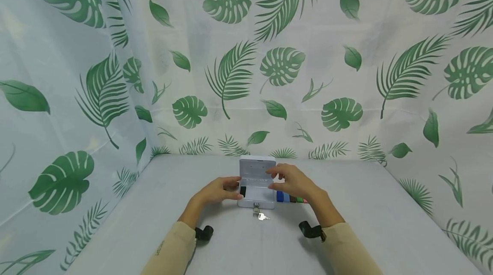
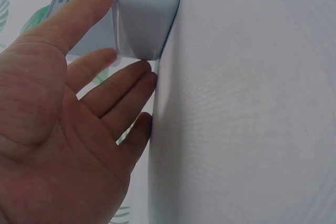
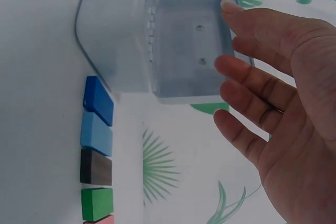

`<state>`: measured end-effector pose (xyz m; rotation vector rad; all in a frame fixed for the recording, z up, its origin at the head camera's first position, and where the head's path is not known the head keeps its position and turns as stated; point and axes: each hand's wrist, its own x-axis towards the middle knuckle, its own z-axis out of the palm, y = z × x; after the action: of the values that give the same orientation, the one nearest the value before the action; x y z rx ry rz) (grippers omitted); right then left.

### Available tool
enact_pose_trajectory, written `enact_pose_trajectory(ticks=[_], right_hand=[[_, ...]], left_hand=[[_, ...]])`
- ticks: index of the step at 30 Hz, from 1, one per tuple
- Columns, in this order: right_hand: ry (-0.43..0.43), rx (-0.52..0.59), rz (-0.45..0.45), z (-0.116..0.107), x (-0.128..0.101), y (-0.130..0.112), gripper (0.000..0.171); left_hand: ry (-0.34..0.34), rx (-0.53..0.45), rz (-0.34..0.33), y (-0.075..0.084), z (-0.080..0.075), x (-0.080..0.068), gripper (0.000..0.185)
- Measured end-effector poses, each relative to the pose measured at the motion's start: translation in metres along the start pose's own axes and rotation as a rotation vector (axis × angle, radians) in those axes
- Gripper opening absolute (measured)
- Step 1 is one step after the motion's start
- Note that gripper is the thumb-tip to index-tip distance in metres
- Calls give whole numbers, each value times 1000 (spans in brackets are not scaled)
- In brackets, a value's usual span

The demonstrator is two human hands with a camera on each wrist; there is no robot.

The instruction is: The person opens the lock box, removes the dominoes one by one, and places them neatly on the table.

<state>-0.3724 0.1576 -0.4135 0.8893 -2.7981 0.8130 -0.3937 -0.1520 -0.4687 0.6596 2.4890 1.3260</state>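
The box (image 1: 256, 189) is small, grey-white, with rounded corners, and sits on the table near its middle. Its hinged lid (image 1: 257, 168) stands open, upright at the back, its inner face toward the camera; the right wrist view shows 2 small studs on that face. A dark block (image 1: 242, 191) lies inside at the box's left end. A key (image 1: 256, 209) sits in the front lock, with a 2nd key (image 1: 263, 216) hanging from it onto the table. Both hands touch the box and lid.
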Motion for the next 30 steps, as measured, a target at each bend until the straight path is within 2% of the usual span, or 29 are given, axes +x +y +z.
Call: enact_pose_trajectory(ticks=[13, 21, 30], right_hand=[[-5, 44, -3, 4, 8, -12, 45], [9, 88, 37, 6, 14, -23, 47], [11, 102, -55, 8, 20, -33, 48]], left_hand=[[-8, -8, 8, 1, -1, -1, 79], [-18, -9, 17, 0, -1, -1, 79], [-16, 2, 9, -4, 0, 1, 81]])
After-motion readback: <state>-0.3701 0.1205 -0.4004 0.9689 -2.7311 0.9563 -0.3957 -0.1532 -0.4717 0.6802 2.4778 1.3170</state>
